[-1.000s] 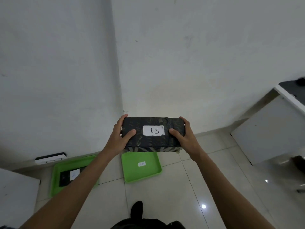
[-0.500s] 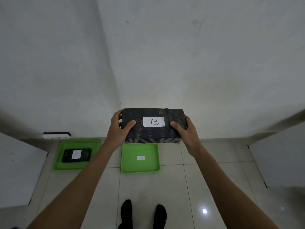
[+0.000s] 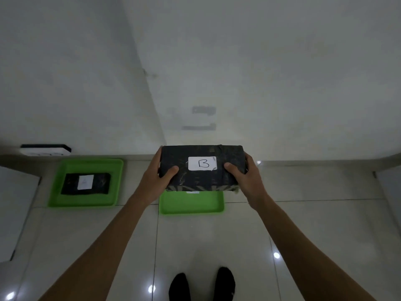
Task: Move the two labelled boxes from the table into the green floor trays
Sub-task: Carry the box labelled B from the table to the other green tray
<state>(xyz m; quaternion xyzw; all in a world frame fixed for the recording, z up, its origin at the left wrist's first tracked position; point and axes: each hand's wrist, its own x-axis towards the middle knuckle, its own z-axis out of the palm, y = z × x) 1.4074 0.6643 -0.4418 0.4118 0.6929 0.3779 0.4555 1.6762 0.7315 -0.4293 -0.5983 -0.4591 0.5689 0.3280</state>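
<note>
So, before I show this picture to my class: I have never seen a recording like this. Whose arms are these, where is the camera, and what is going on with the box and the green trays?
There is no machine here. A person wears the camera on their head, so you look down along their own arms to the floor and their feet. The left hand and right hand grip the ends of a dark box labelled B, held in the air above the nearer green tray. That tray looks empty apart from a small white slip. The other green tray, to the left by the wall, already holds a dark box with a white label; its writing is too faint to read.
</note>
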